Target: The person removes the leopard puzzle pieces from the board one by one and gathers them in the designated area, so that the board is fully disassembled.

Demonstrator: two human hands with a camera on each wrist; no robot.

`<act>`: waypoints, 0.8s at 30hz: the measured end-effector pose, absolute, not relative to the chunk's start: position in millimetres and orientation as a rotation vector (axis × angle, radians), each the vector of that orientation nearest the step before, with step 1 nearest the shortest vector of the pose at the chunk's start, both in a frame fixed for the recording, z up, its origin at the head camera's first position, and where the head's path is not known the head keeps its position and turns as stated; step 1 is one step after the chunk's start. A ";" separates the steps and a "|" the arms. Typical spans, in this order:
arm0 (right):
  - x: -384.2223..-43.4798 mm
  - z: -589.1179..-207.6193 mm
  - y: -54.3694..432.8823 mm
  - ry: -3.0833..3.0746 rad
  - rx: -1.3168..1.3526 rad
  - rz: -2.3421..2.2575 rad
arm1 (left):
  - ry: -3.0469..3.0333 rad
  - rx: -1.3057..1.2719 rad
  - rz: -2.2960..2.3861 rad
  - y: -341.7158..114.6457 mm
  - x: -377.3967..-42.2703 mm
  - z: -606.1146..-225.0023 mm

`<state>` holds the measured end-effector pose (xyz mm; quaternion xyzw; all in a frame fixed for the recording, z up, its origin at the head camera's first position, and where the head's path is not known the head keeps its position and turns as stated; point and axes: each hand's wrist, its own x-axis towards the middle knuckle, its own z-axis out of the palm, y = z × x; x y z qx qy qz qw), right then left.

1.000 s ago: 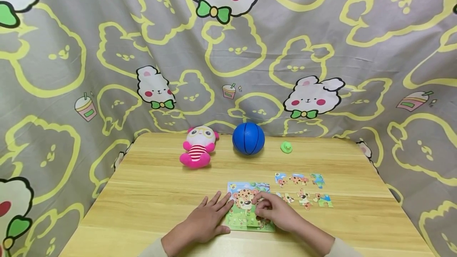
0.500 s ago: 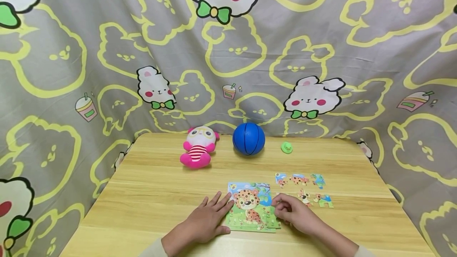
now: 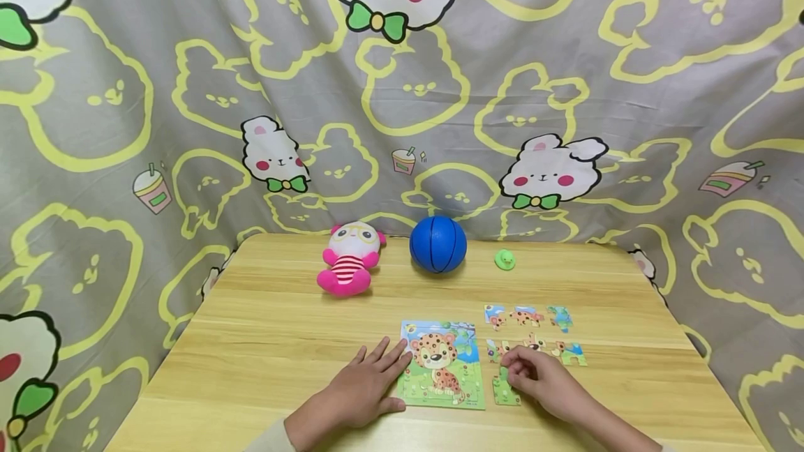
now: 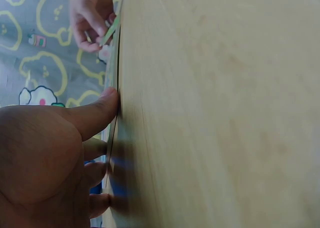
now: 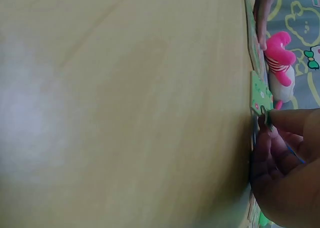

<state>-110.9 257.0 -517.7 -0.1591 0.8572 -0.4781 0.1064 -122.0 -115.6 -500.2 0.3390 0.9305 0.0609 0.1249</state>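
Observation:
A square puzzle board (image 3: 433, 368) printed with a spotted leopard cub lies on the table. My left hand (image 3: 370, 381) is spread flat at its left edge, fingertips at the rim. In the left wrist view the thumb and fingers of the left hand (image 4: 55, 153) lie along the tabletop. Right of the board, my right hand (image 3: 540, 379) pinches a green puzzle piece (image 3: 506, 390) between thumb and fingers. The right wrist view shows this puzzle piece (image 5: 261, 94) tilted above the tabletop, held at one end by the right hand (image 5: 290, 158).
Several loose puzzle pieces (image 3: 526, 315) lie in two rows right of the board, the nearer row partly behind the right hand. Along the back of the table (image 3: 270, 340) are a pink panda plush (image 3: 347, 267), a blue ball (image 3: 437, 244) and a small green duck toy (image 3: 504, 259).
My right hand has lifted the green piece from the board's lower right and carried it right, off the board, towards the loose pieces. The left hand has stayed in place.

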 end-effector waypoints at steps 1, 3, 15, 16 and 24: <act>-110.3 -518.7 257.5 2.554 -0.477 -1.384 | 2.710 0.986 0.179 -115.6 -122.0 -499.9; -109.1 -520.9 257.7 2.600 -0.499 -1.351 | 2.709 0.985 0.181 -115.7 -121.8 -499.5; -108.5 -524.8 256.9 2.673 -0.518 -1.310 | 2.710 0.993 0.186 -116.0 -121.9 -501.8; -108.8 -524.7 256.8 2.678 -0.514 -1.303 | 2.710 0.996 0.189 -116.1 -122.1 -502.2; -110.5 -523.2 257.0 2.670 -0.497 -1.293 | 2.719 1.000 0.182 -116.2 -121.9 -503.3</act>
